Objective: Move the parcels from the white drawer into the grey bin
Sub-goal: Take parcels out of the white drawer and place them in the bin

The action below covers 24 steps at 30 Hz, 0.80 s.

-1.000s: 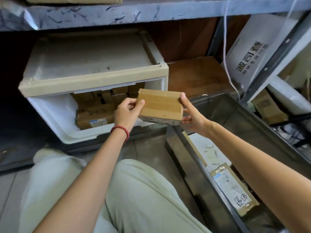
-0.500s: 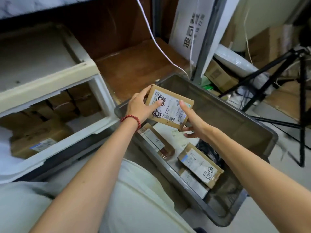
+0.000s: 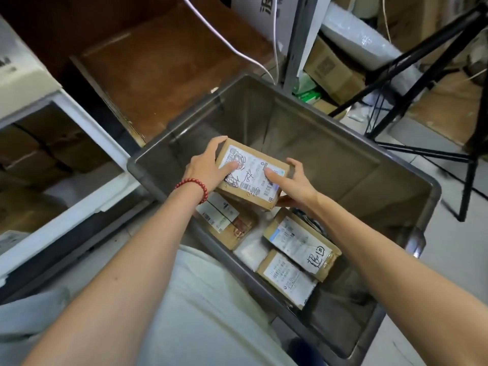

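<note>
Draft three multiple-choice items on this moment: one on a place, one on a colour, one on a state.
1. Where is the small brown cardboard parcel with the scribbled white label?
A. inside a white drawer
B. over the grey plastic bin
C. on a brown shelf

2. What colour is the bead bracelet on the wrist?
A. red
B. blue
C. green

3. How is that parcel held?
A. by one hand only
B. by both hands
C. by neither

Key: 1 B, it is held above the bin's open inside; 2 A, its beads are red; 3 B, the left hand and right hand each grip one end.
</note>
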{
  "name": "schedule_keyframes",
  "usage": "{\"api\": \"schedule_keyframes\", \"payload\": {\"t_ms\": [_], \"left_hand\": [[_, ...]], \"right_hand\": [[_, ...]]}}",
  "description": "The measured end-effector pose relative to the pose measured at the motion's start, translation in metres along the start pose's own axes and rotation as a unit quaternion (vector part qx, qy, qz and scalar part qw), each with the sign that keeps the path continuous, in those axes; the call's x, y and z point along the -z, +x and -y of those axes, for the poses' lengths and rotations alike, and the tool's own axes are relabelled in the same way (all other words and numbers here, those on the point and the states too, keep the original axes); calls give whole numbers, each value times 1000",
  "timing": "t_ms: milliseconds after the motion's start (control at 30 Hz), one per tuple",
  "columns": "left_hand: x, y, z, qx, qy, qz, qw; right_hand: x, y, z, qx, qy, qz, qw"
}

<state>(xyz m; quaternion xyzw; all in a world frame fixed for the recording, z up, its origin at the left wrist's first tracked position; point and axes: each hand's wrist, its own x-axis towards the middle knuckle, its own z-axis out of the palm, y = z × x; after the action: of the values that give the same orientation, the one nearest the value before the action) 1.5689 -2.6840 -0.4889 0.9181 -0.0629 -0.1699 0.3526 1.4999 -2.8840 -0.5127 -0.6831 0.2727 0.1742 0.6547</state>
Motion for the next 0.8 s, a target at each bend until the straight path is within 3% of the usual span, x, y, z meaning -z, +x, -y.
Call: {"api": "schedule_keyframes", "payload": {"t_ms": [333, 500, 633, 800], "left_hand": [[-1, 23, 37, 16, 147, 18, 989], [15, 26, 37, 20, 370, 30, 928], [28, 23, 36, -22, 372, -11, 928], [35, 15, 35, -38, 328, -66, 941]], "right_hand": [[-56, 33, -24, -67, -23, 10, 997], [-86, 41, -35, -80, -74, 2, 994], [-97, 47, -37, -31, -200, -13, 979], [-80, 52, -33, -6, -382, 66, 922]]}}
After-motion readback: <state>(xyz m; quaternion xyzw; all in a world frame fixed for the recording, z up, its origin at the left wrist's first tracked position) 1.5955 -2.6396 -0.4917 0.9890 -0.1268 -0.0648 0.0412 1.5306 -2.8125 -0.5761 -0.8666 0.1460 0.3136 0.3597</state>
